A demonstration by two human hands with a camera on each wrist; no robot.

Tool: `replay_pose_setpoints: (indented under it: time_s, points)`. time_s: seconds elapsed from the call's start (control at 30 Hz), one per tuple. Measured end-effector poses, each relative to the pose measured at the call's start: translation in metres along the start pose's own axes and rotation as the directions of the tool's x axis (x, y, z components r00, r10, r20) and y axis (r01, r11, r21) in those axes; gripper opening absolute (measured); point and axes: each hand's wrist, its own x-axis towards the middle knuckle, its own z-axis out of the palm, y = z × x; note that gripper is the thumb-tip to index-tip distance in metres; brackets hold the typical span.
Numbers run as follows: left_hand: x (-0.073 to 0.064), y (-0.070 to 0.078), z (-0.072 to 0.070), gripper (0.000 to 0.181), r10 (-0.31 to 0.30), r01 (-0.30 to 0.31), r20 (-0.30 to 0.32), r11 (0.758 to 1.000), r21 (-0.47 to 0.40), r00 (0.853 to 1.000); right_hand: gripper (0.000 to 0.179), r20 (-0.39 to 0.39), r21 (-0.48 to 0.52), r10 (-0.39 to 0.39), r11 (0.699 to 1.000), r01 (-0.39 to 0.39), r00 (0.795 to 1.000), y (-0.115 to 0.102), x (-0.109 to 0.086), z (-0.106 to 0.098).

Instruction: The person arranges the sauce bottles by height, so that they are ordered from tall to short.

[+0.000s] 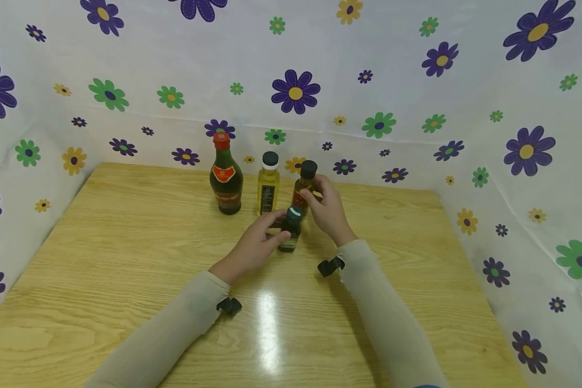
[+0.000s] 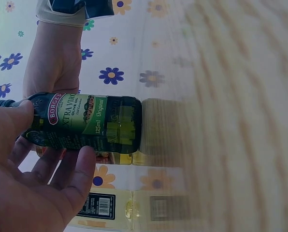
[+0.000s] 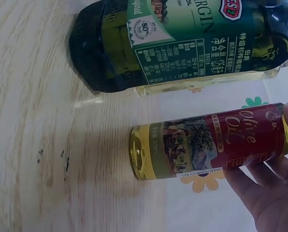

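My left hand [image 1: 256, 245] grips a small dark green olive oil bottle [image 2: 86, 121] with a green label, thumb on one side and fingers on the other. Just behind it, my right hand [image 1: 328, 209] holds an olive oil bottle [image 3: 207, 142] with a red label and black cap, its fingers around the upper part. In the head view the green bottle overlaps the lower part of the red-labelled one. To their left stands a clear bottle of yellow oil [image 1: 268, 188] with a black cap, close to my left fingertips.
A larger dark bottle [image 1: 228, 183] with a red cap stands upright at the left of the row. The wooden table [image 1: 126, 242] ends at a white cloth [image 1: 174, 54] printed with flowers, which rises behind and at both sides.
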Motion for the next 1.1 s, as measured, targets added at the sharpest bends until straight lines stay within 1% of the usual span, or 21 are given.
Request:
replay_pose_setpoints:
  time_s: [0.17, 0.33, 0.57, 0.73, 1.0, 1.1]
  points:
    - [-0.001, 0.001, 0.0, 0.051, 0.002, -0.002, 0.005, 1.0, -0.001, 1.0, 0.041, 0.01, 0.001, 0.028, 1.0, -0.028, 1.0, -0.001, -0.001, -0.002]
    - [-0.001, 0.001, 0.001, 0.051, 0.001, -0.001, 0.001, 1.0, -0.005, 1.0, 0.042, 0.037, 0.003, 0.028, 1.0, -0.028, 0.999, 0.001, -0.003, -0.006]
    - [0.0, 0.0, 0.002, 0.051, 0.003, -0.003, 0.001, 1.0, -0.004, 1.0, 0.042, 0.088, 0.042, 0.017, 0.999, -0.021, 0.996, 0.005, -0.002, -0.01]
    - [0.0, 0.0, 0.001, 0.052, 0.005, -0.005, -0.003, 1.0, -0.01, 1.0, 0.042, 0.135, 0.067, 0.025, 0.997, -0.035, 0.99, 0.006, -0.001, -0.012]
    - [-0.001, 0.0, 0.001, 0.052, -0.004, 0.004, -0.002, 1.0, -0.017, 1.0, 0.044, 0.183, 0.137, 0.022, 0.989, -0.048, 0.983, 0.008, -0.001, -0.014]
    - [-0.001, 0.0, 0.001, 0.052, -0.005, 0.005, -0.001, 1.0, -0.015, 1.0, 0.044, 0.188, 0.15, 0.017, 0.988, -0.046, 0.982, 0.009, -0.001, -0.014]
